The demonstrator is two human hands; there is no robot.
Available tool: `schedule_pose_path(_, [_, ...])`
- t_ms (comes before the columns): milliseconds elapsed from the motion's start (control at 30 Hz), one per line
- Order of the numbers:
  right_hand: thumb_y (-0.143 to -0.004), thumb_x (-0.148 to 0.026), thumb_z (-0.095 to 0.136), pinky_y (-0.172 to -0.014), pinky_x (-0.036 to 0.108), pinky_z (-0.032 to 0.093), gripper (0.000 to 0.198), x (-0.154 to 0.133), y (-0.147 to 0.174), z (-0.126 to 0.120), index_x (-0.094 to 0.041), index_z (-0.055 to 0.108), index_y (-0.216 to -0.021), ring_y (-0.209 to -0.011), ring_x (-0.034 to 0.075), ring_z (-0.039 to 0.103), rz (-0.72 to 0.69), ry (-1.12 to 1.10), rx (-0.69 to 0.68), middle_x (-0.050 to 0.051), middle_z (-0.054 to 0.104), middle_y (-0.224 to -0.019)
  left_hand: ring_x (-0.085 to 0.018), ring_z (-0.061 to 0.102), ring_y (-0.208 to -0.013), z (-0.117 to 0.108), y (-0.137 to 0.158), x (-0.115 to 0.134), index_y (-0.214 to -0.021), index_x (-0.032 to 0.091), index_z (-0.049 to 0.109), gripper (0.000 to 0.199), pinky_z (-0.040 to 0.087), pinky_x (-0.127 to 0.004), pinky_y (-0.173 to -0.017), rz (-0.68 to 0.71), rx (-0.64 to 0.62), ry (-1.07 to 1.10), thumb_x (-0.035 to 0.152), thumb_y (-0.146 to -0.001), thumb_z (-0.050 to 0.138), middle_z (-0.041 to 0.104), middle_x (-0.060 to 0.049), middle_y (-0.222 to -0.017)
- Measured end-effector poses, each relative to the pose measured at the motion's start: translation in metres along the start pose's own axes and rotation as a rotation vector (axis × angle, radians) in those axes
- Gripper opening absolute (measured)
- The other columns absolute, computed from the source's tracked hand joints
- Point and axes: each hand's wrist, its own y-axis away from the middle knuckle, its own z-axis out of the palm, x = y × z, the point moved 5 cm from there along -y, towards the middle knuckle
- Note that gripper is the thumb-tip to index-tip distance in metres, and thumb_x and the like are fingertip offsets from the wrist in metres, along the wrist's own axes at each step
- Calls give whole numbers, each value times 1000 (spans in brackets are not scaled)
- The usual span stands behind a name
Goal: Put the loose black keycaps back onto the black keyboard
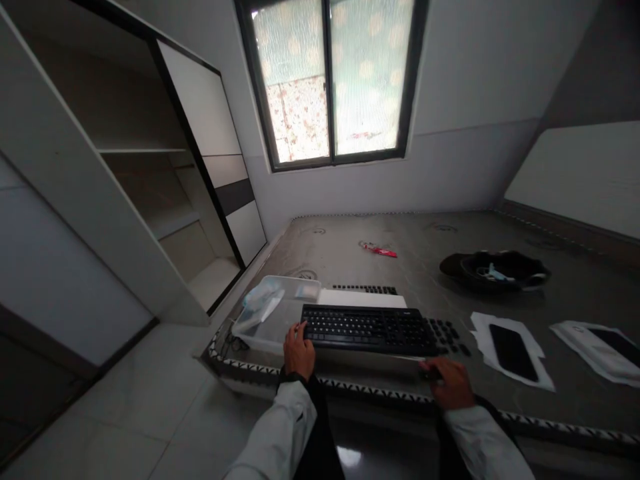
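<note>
A black keyboard (370, 328) lies on a white box (367, 298) near the front edge of the mattress. My left hand (299, 353) grips the keyboard's lower left corner, fingers bent over its edge. Just in front of the keyboard's right end, my right hand (453, 383) is closed, with a small dark thing at its fingertips that is too unclear to name. Loose black keycaps (445, 335) lie beside the keyboard's right end. More keycaps (380, 289) form rows behind the white box.
A clear plastic tray (255, 333) with bluish-white wrapping stands at the left. To the right lie a phone (513, 352) on white paper, another white packet (595, 350) and a dark cap (493, 272). Farther back is a red object (384, 252). An open wardrobe (165, 167) borders the left.
</note>
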Motion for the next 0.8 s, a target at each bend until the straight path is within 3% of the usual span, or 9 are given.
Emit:
schedule_pose_path(167, [-80, -44, 54, -75, 37, 45, 24, -5, -3, -4, -24, 63, -71, -74, 25, 62, 135, -97, 6, 8, 68, -74, -22, 47, -120, 2, 2, -1, -124, 23, 56, 51, 39, -37, -100, 16, -33, 11, 7, -77, 45, 52, -8, -130])
schedule_pose_path(300, [-77, -60, 53, -72, 37, 44, 37, -11, -20, -5, -24, 60, -68, -72, 25, 59, 346, -147, 47, 8, 66, -74, -22, 48, -119, 4, 2, -7, -124, 25, 56, 50, 39, -38, -99, 6, -47, 19, 8, -78, 45, 53, -7, -130])
schedule_pose_path(400, [-75, -66, 54, -70, 36, 43, 46, -28, -53, 3, -21, 60, -72, -71, 22, 55, 514, -407, 133, 6, 62, -72, -22, 48, -118, 4, 1, -12, -124, 25, 57, 48, 40, -38, -99, 4, -60, 22, 10, -80, 46, 54, -6, -129])
schedule_pose_path(500, [-77, -70, 50, -56, 30, 41, 49, -58, -100, 24, -22, 50, -66, -55, 14, 46, 592, -702, 200, -1, 48, -59, -23, 48, -118, 3, -1, -14, -124, 25, 57, 47, 40, -39, -99, 8, -76, 18, 11, -80, 46, 55, -7, -128])
schedule_pose_path(533, [-74, -68, 56, -51, 28, 38, 47, -67, -115, 34, -23, 46, -64, -51, 11, 40, 640, -931, 261, -4, 43, -58, -23, 49, -118, 2, -2, -14, -124, 24, 57, 47, 40, -39, -99, 13, -81, 17, 11, -80, 46, 55, -7, -128])
schedule_pose_path(633, [-75, -56, 65, -46, 24, 34, 44, -97, -156, 73, -22, 41, -61, -47, 8, 32, 754, -1465, 238, -6, 36, -57, -22, 50, -116, 0, -2, -14, -124, 24, 57, 47, 40, -38, -97, 35, -99, 11, 11, -81, 46, 55, -7, -127])
schedule_pose_path(800, [-82, -53, 60, -42, 24, 32, 45, -127, -185, 126, -21, 39, -58, -44, 8, 31, 912, -1684, 122, -7, 33, -52, -23, 48, -118, -4, 0, -13, -126, 24, 56, 47, 40, -39, -97, 89, -114, -9, 14, -81, 48, 54, -7, -130])
